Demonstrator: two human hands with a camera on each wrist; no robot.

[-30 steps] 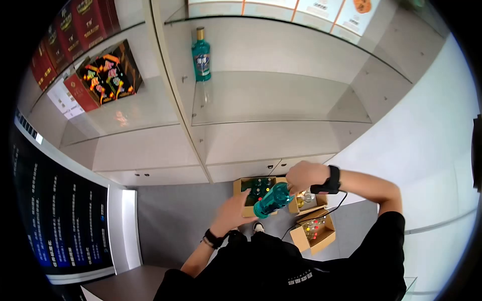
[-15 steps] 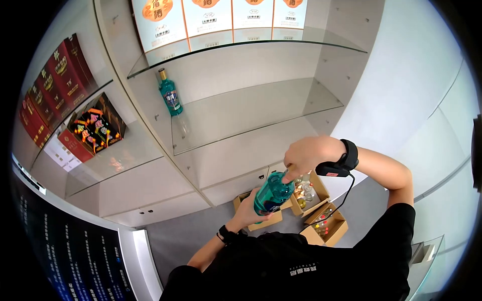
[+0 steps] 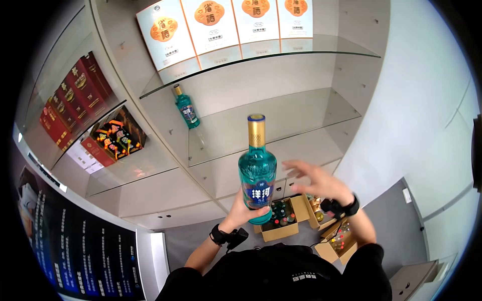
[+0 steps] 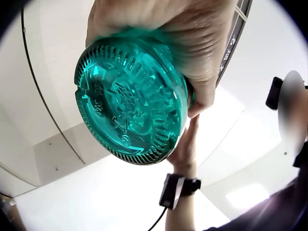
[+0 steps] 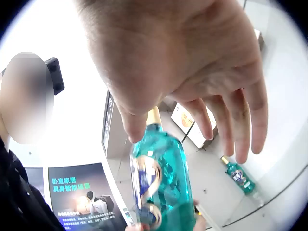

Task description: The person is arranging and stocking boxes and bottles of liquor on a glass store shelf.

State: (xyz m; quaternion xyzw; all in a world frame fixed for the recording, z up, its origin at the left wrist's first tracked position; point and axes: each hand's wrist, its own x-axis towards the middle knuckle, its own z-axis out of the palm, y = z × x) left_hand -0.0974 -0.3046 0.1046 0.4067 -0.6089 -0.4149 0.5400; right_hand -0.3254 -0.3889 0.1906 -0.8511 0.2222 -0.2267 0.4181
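A teal glass bottle (image 3: 257, 173) with a gold cap and a blue label stands upright in my left hand (image 3: 238, 209), which grips it around the lower part. The left wrist view shows the bottle's ribbed base (image 4: 127, 103) from below, fingers and thumb wrapped about it. To the right of the bottle is my right hand (image 3: 319, 180), fingers loosely spread and holding nothing. In the right wrist view that hand (image 5: 192, 62) hangs over the bottle's neck and shoulder, apart from it. A matching teal bottle (image 3: 187, 110) stands on the glass shelf at the left end.
White-and-orange boxes (image 3: 216, 25) line the upper glass shelf (image 3: 271, 56). Dark red boxes (image 3: 75, 98) and a black patterned box (image 3: 118, 138) fill shelves at the left. On the floor are cardboard boxes of bottles (image 3: 281, 232), several more beside it. A dark display panel (image 3: 85, 241) stands lower left.
The bottle has turned from tilted, cap end in the right hand, to upright in the left hand. My right hand has let go and moved away to the right.
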